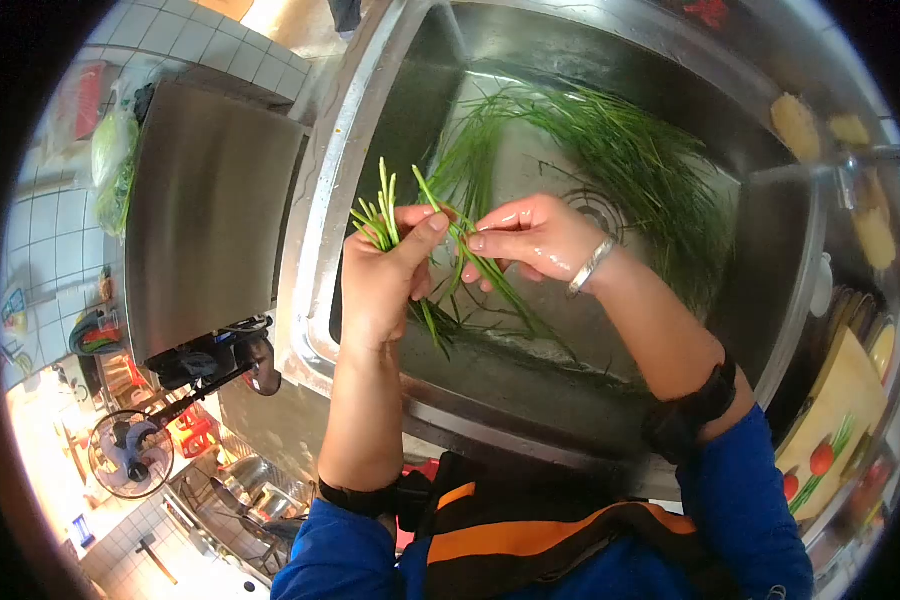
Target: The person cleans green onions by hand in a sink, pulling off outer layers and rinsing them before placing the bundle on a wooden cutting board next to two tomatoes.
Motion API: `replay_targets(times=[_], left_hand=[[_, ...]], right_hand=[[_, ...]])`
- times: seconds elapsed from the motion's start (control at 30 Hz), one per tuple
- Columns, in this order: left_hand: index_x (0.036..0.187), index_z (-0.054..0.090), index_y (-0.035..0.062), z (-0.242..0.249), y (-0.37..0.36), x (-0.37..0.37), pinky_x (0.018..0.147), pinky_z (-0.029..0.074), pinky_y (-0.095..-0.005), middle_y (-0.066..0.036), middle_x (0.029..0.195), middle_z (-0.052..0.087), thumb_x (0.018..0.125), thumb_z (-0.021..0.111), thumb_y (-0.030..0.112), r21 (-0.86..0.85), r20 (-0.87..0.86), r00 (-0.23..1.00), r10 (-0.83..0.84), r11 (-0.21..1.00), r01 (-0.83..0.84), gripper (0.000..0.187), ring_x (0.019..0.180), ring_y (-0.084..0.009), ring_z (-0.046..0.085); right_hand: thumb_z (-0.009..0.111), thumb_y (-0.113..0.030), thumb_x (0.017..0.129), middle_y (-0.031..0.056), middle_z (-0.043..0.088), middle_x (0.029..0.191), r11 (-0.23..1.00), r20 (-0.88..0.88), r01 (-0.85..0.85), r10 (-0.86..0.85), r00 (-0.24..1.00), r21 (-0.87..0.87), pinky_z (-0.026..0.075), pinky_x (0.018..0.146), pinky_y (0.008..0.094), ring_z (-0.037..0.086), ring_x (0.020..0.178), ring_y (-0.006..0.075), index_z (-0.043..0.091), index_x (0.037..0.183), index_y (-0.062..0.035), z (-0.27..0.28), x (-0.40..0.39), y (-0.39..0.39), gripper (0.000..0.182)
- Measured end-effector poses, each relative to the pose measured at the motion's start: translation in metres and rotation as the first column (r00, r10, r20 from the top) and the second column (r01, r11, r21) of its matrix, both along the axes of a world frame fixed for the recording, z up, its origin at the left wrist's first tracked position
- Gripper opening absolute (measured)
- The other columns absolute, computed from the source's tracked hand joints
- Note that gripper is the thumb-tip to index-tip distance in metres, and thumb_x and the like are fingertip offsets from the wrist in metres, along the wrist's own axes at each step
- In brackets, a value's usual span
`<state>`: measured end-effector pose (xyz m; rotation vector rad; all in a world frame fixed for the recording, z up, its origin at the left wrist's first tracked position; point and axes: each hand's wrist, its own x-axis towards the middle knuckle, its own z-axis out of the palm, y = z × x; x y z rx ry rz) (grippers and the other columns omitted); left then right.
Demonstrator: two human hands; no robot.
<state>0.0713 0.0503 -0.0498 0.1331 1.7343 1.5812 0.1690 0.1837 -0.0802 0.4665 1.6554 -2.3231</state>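
Note:
My left hand (388, 275) is closed round a small bunch of Chinese chives (378, 215), their pale cut ends pointing up past my thumb. The green leaves hang below the fist toward the water. Facing it, my right hand (535, 240), wet and with a silver bangle at the wrist, pinches a few chive stalks (510, 292) between thumb and fingers. These stalks slant from beside my left thumb down to the right. Under both hands is a steel sink (375, 130) with water in it. A large mass of loose chives (620, 140) floats along its far and right sides.
A round drain (598, 212) shows in the sink floor. To the left stands a steel-topped counter (210, 210), with a bag of green vegetables (115, 160) beyond it. A cutting board with printed vegetables (830, 430) leans at the right. A fan (130, 455) is at lower left.

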Motion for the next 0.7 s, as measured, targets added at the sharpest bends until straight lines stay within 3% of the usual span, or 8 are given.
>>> replay_targets(times=[0.17,0.37,0.43,0.6,0.7], left_hand=[[0.082,0.056,0.0007,0.003,0.005,-0.004,0.032,0.024,-0.0165,0.001,0.059,0.052,0.072,0.058,0.004,-0.047,-0.028,0.999,-0.044,0.998,0.043,0.010,0.036,-0.0017,0.034],[0.086,0.055,-0.0007,0.005,0.006,-0.011,0.032,0.024,-0.0156,-0.001,0.063,0.054,0.071,0.059,0.004,-0.002,-0.016,0.994,-0.112,0.994,0.112,0.016,0.038,-0.0007,0.036],[0.086,0.055,-0.0005,0.005,0.006,-0.012,0.032,0.024,-0.0153,-0.001,0.064,0.054,0.069,0.060,0.003,-0.054,-0.065,0.991,-0.118,0.992,0.114,0.018,0.039,-0.0006,0.037],[0.085,0.056,-0.0002,0.009,0.007,-0.009,0.032,0.024,-0.0150,-0.003,0.065,0.056,0.067,0.062,0.003,-0.094,-0.078,0.991,-0.113,0.990,0.105,0.019,0.040,-0.0014,0.038],[0.082,0.057,0.0000,0.013,0.008,-0.009,0.033,0.023,-0.0152,-0.003,0.064,0.056,0.066,0.062,0.003,-0.132,-0.037,0.985,-0.171,0.978,0.165,0.017,0.039,-0.0020,0.037]], right_hand=[[0.049,-0.021,0.080,0.0042,0.061,0.074,1.000,-0.028,0.014,-0.015,0.999,-0.027,0.034,0.036,0.0183,0.057,0.059,0.0087,0.056,0.086,-0.0020,0.002,-0.001,0.004,0.021],[0.049,-0.023,0.081,0.0044,0.059,0.073,1.000,-0.009,-0.014,0.014,1.000,-0.008,0.036,0.038,0.0180,0.055,0.061,0.0076,0.054,0.091,-0.0008,0.006,-0.009,0.006,0.025],[0.051,-0.021,0.080,0.0042,0.058,0.073,0.983,-0.074,0.074,-0.063,0.995,0.166,0.037,0.038,0.0179,0.054,0.061,0.0073,0.054,0.091,-0.0005,0.006,-0.013,0.004,0.023],[0.058,-0.013,0.072,0.0039,0.059,0.067,0.955,-0.173,0.275,-0.254,0.952,0.114,0.042,0.040,0.0213,0.055,0.058,0.0070,0.058,0.080,-0.0004,0.007,-0.015,0.002,0.015],[0.057,-0.012,0.070,0.0064,0.059,0.065,0.878,-0.286,0.401,-0.326,0.901,0.263,0.043,0.046,0.0243,0.056,0.057,0.0112,0.058,0.075,-0.0011,-0.003,-0.015,0.005,0.012]])
